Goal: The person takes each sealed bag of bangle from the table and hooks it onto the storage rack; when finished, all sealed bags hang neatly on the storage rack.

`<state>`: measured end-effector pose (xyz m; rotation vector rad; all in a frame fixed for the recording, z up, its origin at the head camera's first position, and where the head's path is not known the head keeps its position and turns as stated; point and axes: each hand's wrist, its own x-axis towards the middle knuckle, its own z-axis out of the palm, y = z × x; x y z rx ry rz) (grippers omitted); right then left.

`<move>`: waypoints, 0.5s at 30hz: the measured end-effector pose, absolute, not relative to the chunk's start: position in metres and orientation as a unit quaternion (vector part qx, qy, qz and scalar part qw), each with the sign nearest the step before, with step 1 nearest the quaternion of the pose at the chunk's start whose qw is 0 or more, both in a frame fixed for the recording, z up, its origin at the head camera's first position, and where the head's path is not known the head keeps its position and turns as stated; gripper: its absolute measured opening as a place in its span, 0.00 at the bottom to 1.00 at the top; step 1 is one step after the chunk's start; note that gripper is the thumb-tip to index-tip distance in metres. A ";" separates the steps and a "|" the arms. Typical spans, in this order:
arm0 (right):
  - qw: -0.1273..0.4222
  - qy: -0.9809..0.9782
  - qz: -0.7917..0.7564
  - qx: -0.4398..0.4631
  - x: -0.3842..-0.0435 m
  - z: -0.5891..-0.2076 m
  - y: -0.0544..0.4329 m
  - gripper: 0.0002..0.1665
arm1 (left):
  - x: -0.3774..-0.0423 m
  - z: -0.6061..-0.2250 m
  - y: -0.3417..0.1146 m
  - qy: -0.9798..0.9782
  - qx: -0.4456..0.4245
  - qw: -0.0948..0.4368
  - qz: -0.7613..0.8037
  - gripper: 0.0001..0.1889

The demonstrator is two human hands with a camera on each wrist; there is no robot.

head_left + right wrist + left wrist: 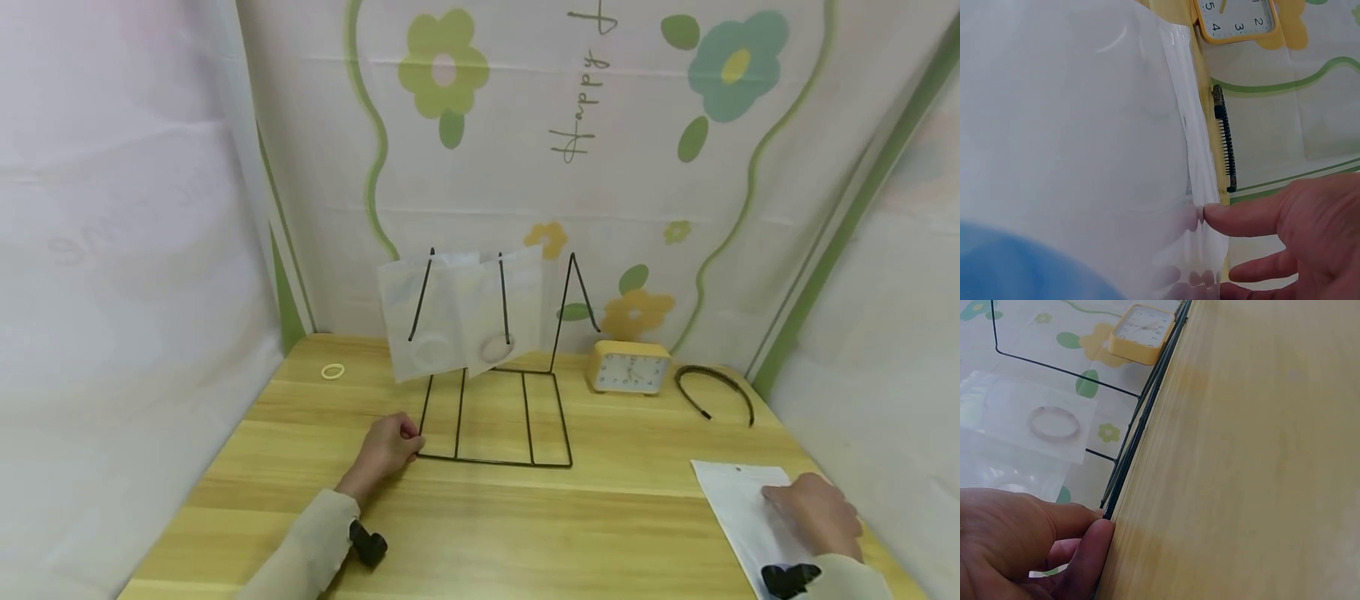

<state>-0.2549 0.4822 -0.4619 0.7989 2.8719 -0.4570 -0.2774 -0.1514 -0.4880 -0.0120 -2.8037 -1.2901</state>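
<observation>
My left hand (386,446) pinches the front left corner of a black wire rack (495,461) between thumb and fingers. Two translucent pouches (427,321), each with a ring-shaped item inside, stand in the rack's left and middle slots. At the right, my right hand (817,512) reaches over a flat white plastic bag (738,500) on the table. In the right wrist view, the thumb and fingertips touch the bag's seal strip (1194,137), and their reflections show on its glossy face. A blue patch (1022,269) marks the bag's lower part.
A yellow alarm clock (630,367) stands behind and right of the rack. Beside it lies a dark toothed headband (712,375). A small pale yellow ring (332,372) is at the table's back left. Printed white curtains surround the wooden table (495,533).
</observation>
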 end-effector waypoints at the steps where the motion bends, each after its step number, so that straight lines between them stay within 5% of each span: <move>1: 0.060 0.951 -0.152 0.262 -0.255 -0.462 0.482 0.31 | -0.277 -0.488 -0.151 -0.908 -0.004 0.028 -0.418 0.07; 11: -0.010 0.957 -0.191 0.219 -0.253 -0.467 0.486 0.39 | -0.277 -0.486 -0.151 -0.910 -0.007 0.031 -0.413 0.07; 15: -0.020 0.960 -0.194 0.199 -0.252 -0.467 0.488 0.35 | -0.277 -0.487 -0.151 -0.911 -0.007 0.031 -0.412 0.07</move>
